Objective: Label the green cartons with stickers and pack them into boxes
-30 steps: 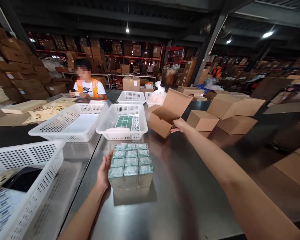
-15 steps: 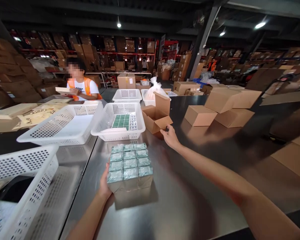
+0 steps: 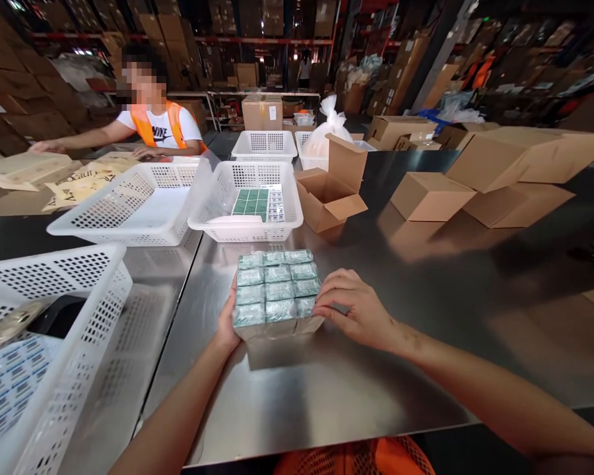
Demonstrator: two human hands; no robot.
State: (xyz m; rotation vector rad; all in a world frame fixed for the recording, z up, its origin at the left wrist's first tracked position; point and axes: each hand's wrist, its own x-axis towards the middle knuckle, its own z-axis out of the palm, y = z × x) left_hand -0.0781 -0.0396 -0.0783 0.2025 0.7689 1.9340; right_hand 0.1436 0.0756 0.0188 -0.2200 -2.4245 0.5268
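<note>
Green packs (image 3: 277, 290), details blurred, left grip (image 3: 228, 322) part-hidden

Co-worker (image 3: 161, 138) in orange vest (image 3: 175, 125), far L; perf. white basket (image 3: 82, 356), near L, w/ dark flat item (image 3: 62, 315) & printed sheet (image 3: 12, 386); tied bag (image 3: 325, 135), bkgd; brown ctns (image 3: 492, 158) R

Room for a hand lies on the surface (image 3: 440, 290) toward its right edge. The open carton (image 3: 309, 206) and a white basket (image 3: 247, 233) obstruct the far edge.
</note>
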